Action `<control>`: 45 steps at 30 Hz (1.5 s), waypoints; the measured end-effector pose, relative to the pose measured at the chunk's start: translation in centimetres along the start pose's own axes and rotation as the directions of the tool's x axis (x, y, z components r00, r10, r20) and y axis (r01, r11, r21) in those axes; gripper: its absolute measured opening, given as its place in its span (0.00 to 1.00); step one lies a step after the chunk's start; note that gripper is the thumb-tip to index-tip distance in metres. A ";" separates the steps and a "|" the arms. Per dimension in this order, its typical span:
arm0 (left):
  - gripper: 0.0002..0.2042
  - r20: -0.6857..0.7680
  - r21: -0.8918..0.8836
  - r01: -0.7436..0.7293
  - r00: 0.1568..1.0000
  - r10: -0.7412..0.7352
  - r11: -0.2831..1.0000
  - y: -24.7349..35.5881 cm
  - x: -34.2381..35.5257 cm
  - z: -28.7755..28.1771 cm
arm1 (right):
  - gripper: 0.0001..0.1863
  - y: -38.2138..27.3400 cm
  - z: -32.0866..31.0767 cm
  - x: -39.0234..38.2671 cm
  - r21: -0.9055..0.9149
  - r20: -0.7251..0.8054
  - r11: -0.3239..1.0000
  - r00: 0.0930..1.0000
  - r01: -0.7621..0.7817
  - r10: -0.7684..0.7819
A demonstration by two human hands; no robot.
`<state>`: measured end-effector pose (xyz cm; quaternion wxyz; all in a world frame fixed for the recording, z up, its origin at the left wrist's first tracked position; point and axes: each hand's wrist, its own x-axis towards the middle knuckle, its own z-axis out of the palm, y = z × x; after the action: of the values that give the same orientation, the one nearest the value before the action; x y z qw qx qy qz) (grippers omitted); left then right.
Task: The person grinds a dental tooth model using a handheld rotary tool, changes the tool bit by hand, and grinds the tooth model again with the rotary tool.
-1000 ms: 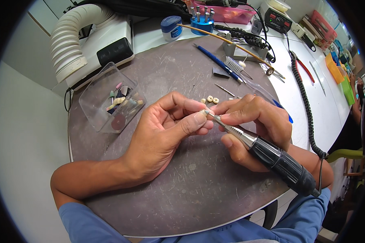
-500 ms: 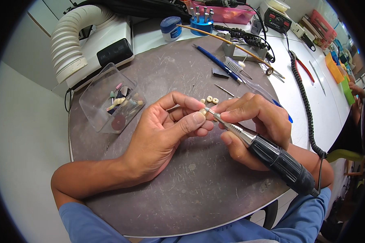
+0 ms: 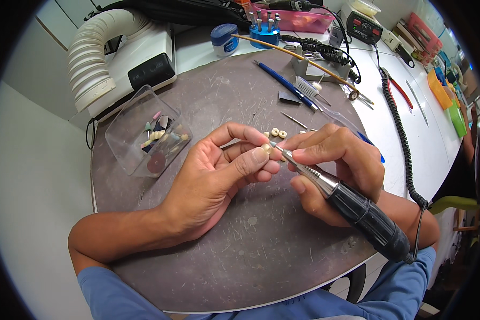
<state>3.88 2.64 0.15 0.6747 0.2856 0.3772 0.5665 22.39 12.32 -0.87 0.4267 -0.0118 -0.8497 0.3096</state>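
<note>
Between the thumb and fingertips of my left hand (image 3: 218,176) is a small cream tooth-shaped piece (image 3: 266,150). My right hand (image 3: 344,157) grips a black and silver rotary handpiece (image 3: 364,214), whose pale bluish conical bit (image 3: 273,144) is at the piece, touching or very close. Just behind my fingers, several similar cream pieces (image 3: 279,133) lie on the scratched grey mat (image 3: 234,256), along with a thin metal bur (image 3: 294,120), partly hidden by my hands.
At left stand a clear box (image 3: 125,144) of burs and pieces and a white hose unit (image 3: 98,85). Behind are a blue-lidded jar (image 3: 224,38), blue bur stand (image 3: 264,37), brush (image 3: 306,87) and control box (image 3: 362,25). A coiled cord (image 3: 405,154) runs right; another person's arm shows far right.
The cream piece in my left fingertips has turned slightly and shows more than a second ago. My right hand and the handpiece have shifted very slightly; the grips are unchanged.
</note>
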 end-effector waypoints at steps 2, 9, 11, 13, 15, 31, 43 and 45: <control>0.09 0.006 -0.013 0.007 1.000 -0.007 1.000 0.0 -0.1 0.0 | 0.14 0.0 0.0 0.0 -0.012 -0.007 1.000 1.000 -0.009 0.009; 0.10 -0.008 0.005 0.013 1.000 -0.013 1.000 0.0 0.0 0.2 | 0.14 0.0 0.1 0.2 -0.037 -0.011 0.999 1.000 -0.017 0.017; 0.10 -0.015 0.004 0.014 1.000 -0.014 1.000 0.0 0.0 0.2 | 0.14 0.0 0.1 0.2 -0.034 -0.012 0.999 1.000 -0.012 0.012; 0.10 -0.001 0.008 0.008 1.000 -0.008 1.000 0.0 0.1 0.1 | 0.14 0.1 0.1 0.2 -0.028 -0.009 1.000 1.000 -0.004 0.004; 0.10 -0.004 0.014 0.008 1.000 -0.008 1.000 -0.1 0.1 0.1 | 0.14 0.2 0.1 0.2 -0.024 -0.009 1.000 1.000 -0.002 0.002; 0.10 -0.018 0.015 -0.001 1.000 0.002 1.000 -0.2 0.1 0.0 | 0.14 0.1 0.3 0.2 -0.005 -0.020 1.000 1.000 -0.011 0.011; 0.10 -0.015 0.006 -0.002 1.000 0.002 1.000 -0.1 0.2 0.1 | 0.14 0.1 0.2 0.1 -0.027 -0.013 1.000 1.000 -0.009 0.009; 0.10 -0.018 0.008 0.001 1.000 -0.001 1.000 -0.1 0.2 0.1 | 0.14 0.1 0.2 0.2 -0.024 -0.009 1.000 1.000 -0.006 0.005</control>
<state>4.06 2.79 0.10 0.6703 0.2829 0.3856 0.5674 22.10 12.38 -0.88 0.4292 -0.0206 -0.8515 0.3005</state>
